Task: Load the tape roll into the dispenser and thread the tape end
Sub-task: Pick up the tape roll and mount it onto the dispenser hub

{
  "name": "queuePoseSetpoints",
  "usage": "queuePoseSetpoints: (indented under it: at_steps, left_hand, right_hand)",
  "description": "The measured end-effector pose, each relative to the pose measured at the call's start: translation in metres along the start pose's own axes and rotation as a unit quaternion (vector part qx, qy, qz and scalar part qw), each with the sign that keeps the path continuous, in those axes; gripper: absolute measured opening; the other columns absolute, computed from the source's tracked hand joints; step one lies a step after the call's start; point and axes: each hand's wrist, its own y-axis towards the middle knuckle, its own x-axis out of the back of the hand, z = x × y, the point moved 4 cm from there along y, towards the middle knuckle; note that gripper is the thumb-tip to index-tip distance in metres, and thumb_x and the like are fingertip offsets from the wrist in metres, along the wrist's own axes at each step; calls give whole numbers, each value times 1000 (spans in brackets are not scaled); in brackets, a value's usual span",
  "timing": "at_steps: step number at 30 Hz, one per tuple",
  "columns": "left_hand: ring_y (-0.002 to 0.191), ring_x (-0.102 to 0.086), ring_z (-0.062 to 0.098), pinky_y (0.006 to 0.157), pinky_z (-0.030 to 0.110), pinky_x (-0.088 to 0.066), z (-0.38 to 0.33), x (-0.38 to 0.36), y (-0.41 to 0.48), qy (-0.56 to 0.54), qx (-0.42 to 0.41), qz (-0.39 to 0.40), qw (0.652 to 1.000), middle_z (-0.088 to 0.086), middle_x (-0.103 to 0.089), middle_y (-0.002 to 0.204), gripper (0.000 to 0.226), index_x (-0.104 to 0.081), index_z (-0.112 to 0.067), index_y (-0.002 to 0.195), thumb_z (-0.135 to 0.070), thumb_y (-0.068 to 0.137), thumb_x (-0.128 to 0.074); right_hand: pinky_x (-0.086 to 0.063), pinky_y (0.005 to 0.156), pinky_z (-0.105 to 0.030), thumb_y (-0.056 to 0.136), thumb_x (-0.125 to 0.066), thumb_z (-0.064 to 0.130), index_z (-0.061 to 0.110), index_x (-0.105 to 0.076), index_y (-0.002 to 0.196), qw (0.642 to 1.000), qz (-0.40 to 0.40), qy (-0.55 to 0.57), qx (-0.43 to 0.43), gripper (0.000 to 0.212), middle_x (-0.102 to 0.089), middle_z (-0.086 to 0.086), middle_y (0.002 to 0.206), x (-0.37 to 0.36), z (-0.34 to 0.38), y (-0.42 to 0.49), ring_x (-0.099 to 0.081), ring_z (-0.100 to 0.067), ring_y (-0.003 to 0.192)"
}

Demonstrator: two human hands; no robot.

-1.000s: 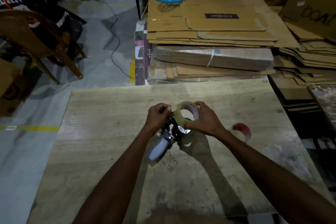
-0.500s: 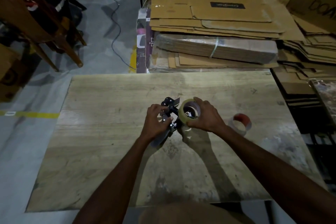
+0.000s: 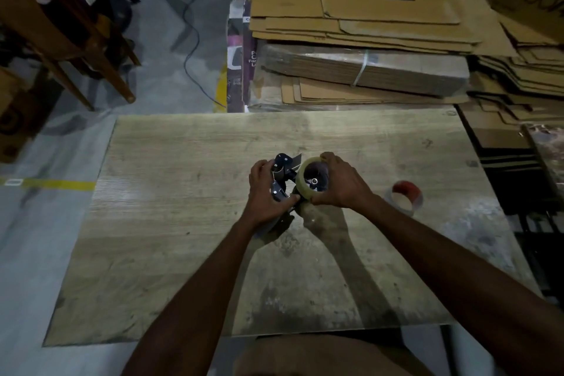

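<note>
A black metal tape dispenser is held just above the middle of the wooden table. My left hand is closed around its frame and handle, which is mostly hidden under the palm. A roll of clear tape sits over the dispenser's hub, whose screw shows through the core. My right hand wraps the roll from the right side. The tape's loose end is hidden from me.
An empty tape core with a red inner band lies on the table to the right of my hands. Stacks of flattened cardboard rise behind the far edge. A wooden chair stands at the far left on the floor.
The roll has gone from above the dispenser down onto its hub. My left hand moved from the front of the frame to the handle. The view shifted forward.
</note>
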Motion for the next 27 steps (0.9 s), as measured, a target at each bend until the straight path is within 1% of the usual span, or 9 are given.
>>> queuePoseSetpoints:
  at_steps: [2,4,7,9,14,17,21,24,27]
  left_hand:
    - [143,-26,17,115,39,-36,10,-4,-2,16,34,-1,999,-8,-20,154,118,-21,-25,155,-62,64,-87]
    - [139,-33,21,113,45,-41,16,-6,-2,47,67,-5,997,-3,-29,151,127,-19,-22,156,-67,59,-87]
    - [132,-43,20,106,49,-46,12,-6,0,21,36,2,999,-2,-44,144,114,-30,-23,153,-53,63,-92]
    - [129,-46,15,104,46,-48,8,-4,1,-1,14,-4,1000,-11,-46,139,103,-37,-28,148,-41,64,-94]
    - [116,-63,12,92,45,-57,-4,2,-1,-43,2,-12,999,-16,-62,130,98,-38,-51,140,-36,63,-95]
    - [111,-66,5,90,38,-58,-19,7,-4,-70,-11,-12,997,-23,-66,121,94,-41,-60,132,-20,65,-95]
    - [104,-64,-6,81,11,-52,-20,6,-7,-77,-6,-3,997,-33,-65,111,101,-38,-73,124,-12,66,-93]
    - [101,-64,-10,78,7,-49,-17,4,-6,-83,4,5,997,-25,-63,111,99,-37,-62,127,-8,66,-93]
    - [104,-65,0,78,7,-49,-18,5,-5,-86,14,17,996,-21,-62,112,100,-34,-56,131,-11,65,-94]
  right_hand:
    - [-45,92,-34,60,-90,48,20,-33,154,1000,10,10,-6,113,-49,-13,142,0,0,3,-52,-31,124]
    - [-44,90,-33,61,-91,47,22,-23,158,1000,28,3,-10,121,-50,-17,137,1,-1,7,-53,-32,121]
    - [-46,91,-34,59,-93,48,22,-29,155,998,56,-26,-17,118,-50,-16,136,1,0,12,-53,-33,118]
    - [-46,90,-35,56,-94,49,22,-32,152,998,59,-27,-21,118,-52,-16,134,2,1,14,-54,-33,117]
    - [-46,84,-32,53,-96,44,18,-36,147,998,45,-33,-13,114,-55,-15,129,-1,3,15,-58,-33,112]
    - [-43,77,-28,52,-96,42,18,-39,140,998,34,-46,-9,107,-55,-13,125,-3,5,14,-60,-31,107]
    - [-43,78,-30,51,-94,49,18,-42,134,998,23,-49,-17,103,-55,-13,123,-7,6,14,-58,-30,106]
    - [-43,77,-31,52,-94,51,17,-43,130,999,22,-38,-28,99,-56,-15,120,-8,6,17,-57,-31,106]
    - [-44,78,-32,49,-95,51,17,-42,133,999,26,-35,-30,105,-55,-15,121,-7,6,19,-58,-33,108]
